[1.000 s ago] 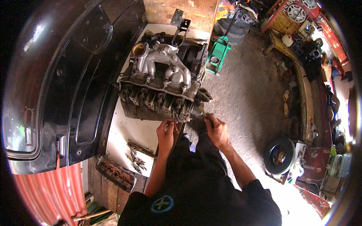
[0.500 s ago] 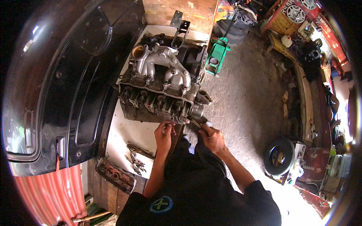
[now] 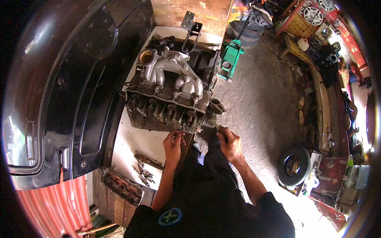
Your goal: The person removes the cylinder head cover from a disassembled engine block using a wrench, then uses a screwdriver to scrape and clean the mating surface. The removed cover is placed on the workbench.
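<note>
A greasy engine [image 3: 158, 115] lies with its near face toward me, and a silver intake manifold [image 3: 168, 65] sits on top of it. Just below the engine's near edge is my left hand [image 3: 173, 143], its fingers curled together; what they hold, if anything, is too small to name. My right hand [image 3: 230, 146] is closed around a slim tool [image 3: 216, 124] with a pale tip. That tip is by the engine's near right corner, close to a metal pipe outlet [image 3: 216, 105]; whether it touches is unclear.
A dark vehicle panel [image 3: 75, 87] stands along the left. On the white bench top [image 3: 123, 146] are several small metal parts [image 3: 145, 171], with a dirty valve cover [image 3: 122, 185] nearer me. A green floor jack [image 3: 230, 57] and a tyre [image 3: 294, 164] are on the right.
My right hand has shifted slightly right with the slim tool, whose tip now points up near the pipe outlet instead of toward the engine's lower corner. The left hand stays nearly in place.
</note>
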Motion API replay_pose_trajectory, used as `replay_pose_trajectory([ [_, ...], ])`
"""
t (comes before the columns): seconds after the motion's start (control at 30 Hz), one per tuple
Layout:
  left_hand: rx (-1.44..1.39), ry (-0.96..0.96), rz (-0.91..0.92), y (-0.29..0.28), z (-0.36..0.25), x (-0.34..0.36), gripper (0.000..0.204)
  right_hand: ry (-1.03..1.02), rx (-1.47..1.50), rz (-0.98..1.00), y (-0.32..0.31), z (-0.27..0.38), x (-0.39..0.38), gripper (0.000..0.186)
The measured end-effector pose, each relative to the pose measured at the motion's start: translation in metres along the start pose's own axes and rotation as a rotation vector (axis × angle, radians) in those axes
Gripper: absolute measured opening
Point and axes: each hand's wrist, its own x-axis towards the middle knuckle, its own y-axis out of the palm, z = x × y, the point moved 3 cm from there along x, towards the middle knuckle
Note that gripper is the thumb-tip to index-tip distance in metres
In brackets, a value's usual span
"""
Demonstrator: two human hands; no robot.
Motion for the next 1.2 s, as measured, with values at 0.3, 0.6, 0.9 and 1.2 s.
replay_pose_trajectory([
  [0.3,-0.07,0.048,0.055,0.022,-0.007,0.015,0.012,-0.012,-0.164,0.199,0.007,-0.001,-0.008,0.025],
  [0.6,-0.013,0.024,0.028,0.025,-0.017,0.016,0.013,-0.076,-0.107,0.182,0.02,-0.018,-0.019,0.028],
  [0.9,-0.042,0.017,-0.013,0.011,-0.015,0.012,0.013,0.013,0.071,0.024,0.009,-0.009,-0.015,0.025],
  [1.2,0.426,0.319,-0.012,0.037,-0.036,0.012,0.011,-0.088,0.009,0.227,-0.001,-0.017,0.005,0.024],
])
